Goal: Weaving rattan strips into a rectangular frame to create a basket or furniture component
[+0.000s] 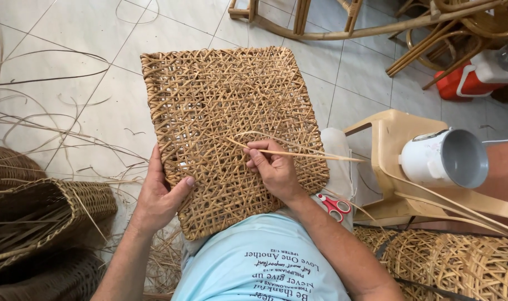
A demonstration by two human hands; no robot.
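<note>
Landmark: a woven cane panel (231, 134) is rested on the person's lap, tilted away over the tiled floor (86, 33).
Weave done: nearly the whole panel is seen filled with an open lattice, and the border is bound all round.
Weave left: one loose cane strip (298, 154) is not yet worked in; it lies across the panel's right half, past its right edge.
Right hand (273, 170): it is laid on the panel's lower right part, fingers pressed together, pinching the strip.
Left hand (159, 195): the panel's lower left edge is gripped, thumb on top.
Scissors (335, 206): red-handled, laid just right of the panel's lower corner.
Spare cane (53, 128): scattered left of the panel.
</note>
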